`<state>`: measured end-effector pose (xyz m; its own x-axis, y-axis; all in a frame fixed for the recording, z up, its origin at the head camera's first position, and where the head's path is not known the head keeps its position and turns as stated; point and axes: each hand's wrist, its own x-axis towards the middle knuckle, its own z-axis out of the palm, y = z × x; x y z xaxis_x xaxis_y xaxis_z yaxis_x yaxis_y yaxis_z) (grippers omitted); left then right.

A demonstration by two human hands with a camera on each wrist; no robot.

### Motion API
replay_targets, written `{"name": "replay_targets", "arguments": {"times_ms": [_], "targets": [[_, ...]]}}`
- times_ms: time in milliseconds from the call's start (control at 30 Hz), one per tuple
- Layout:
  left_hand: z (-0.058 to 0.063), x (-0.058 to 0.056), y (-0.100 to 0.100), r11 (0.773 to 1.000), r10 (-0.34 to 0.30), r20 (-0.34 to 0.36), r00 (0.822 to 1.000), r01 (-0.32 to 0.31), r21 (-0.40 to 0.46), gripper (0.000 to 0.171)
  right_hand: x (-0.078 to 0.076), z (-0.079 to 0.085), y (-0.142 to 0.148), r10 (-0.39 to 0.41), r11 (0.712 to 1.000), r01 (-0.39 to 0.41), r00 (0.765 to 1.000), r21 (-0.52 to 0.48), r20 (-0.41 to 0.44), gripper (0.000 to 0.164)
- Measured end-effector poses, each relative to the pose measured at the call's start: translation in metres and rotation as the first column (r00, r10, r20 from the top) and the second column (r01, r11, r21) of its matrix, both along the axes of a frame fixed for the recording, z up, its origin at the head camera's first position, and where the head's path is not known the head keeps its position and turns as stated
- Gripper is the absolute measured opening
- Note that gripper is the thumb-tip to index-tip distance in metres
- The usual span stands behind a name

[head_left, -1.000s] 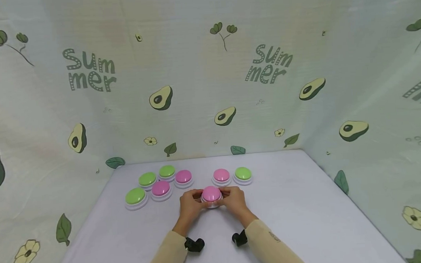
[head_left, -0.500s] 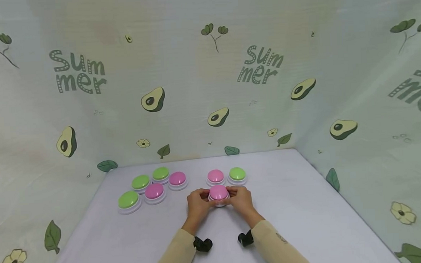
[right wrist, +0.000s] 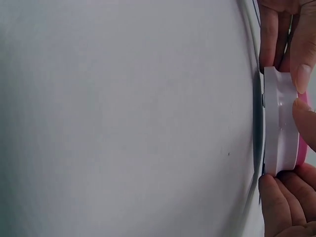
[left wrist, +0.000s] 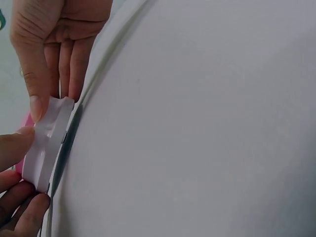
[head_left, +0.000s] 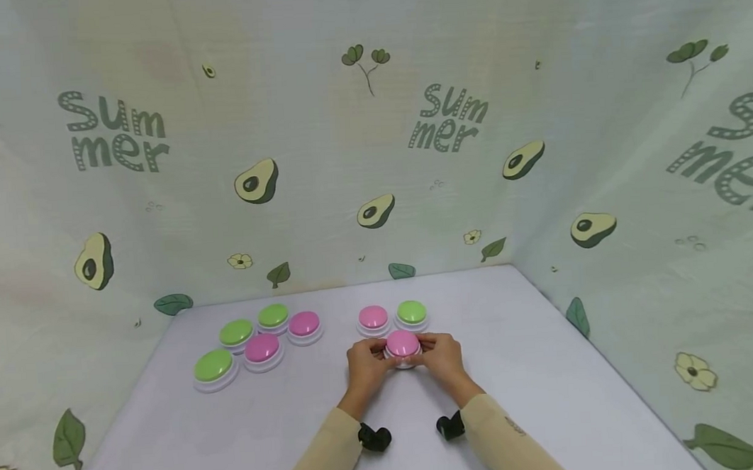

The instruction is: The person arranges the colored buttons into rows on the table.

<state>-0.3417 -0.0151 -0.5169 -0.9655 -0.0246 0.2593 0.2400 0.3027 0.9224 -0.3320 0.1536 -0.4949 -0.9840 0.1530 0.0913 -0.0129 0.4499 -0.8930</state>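
Observation:
Between both hands sits a pink dome push button [head_left: 403,343] on a round white base, close over the white table. My left hand [head_left: 366,369] grips its left side and my right hand [head_left: 443,361] grips its right side. Both thumbs meet along the near edge of the base. From the left wrist view the white base [left wrist: 47,143] shows edge-on, fingers at both ends and a dark gap or shadow under it. The right wrist view shows the same base [right wrist: 280,123] with the pink dome edge [right wrist: 302,148] beyond it.
Just behind the hands stand another pink button [head_left: 373,317] and a green button [head_left: 412,312]. A group of several green and pink buttons, among them a pink one [head_left: 262,348] and a green one [head_left: 213,365], stands at the left. Printed cloth [head_left: 307,125] walls the table [head_left: 524,369].
Both hands have carried the pink button to the right, past the pink button behind it. The head view has turned right, so everything else appears further left.

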Motion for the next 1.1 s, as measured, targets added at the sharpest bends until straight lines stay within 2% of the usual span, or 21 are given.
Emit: {"name": "replay_targets", "arguments": {"times_ms": [267, 533, 633, 900, 1000, 1100], "targets": [[-0.002, -0.001, 0.017, 0.998, -0.065, 0.026, 0.998, 0.064, 0.024, 0.045, 0.001, 0.002, 0.021, -0.019, 1.0, 0.019, 1.0, 0.005, 0.014, 0.059], [-0.001, -0.003, 0.042, 0.993, -0.117, 0.06, 0.991, 0.114, 0.043, 0.042, -0.001, 0.002, 0.045, -0.072, 0.997, 0.072, 0.997, 0.008, 0.022, 0.059], [-0.001, -0.004, 0.05, 0.991, -0.132, 0.048, 0.99, 0.131, 0.028, 0.041, -0.001, 0.003, 0.052, -0.084, 0.996, 0.084, 0.996, 0.019, 0.019, 0.061], [-0.001, -0.008, 0.067, 0.985, -0.171, 0.073, 0.983, 0.172, -0.02, 0.043, -0.004, 0.006, 0.061, -0.122, 0.99, 0.121, 0.992, 0.075, 0.016, 0.064], [0.0, -0.008, 0.074, 0.981, -0.19, 0.07, 0.979, 0.192, -0.023, 0.045, -0.006, 0.007, 0.065, -0.142, 0.986, 0.141, 0.99, 0.087, 0.01, 0.065], [0.001, -0.008, 0.082, 0.977, -0.211, 0.099, 0.972, 0.212, 0.003, 0.047, -0.008, 0.008, 0.069, -0.158, 0.981, 0.157, 0.987, 0.112, 0.0, 0.066]]}}
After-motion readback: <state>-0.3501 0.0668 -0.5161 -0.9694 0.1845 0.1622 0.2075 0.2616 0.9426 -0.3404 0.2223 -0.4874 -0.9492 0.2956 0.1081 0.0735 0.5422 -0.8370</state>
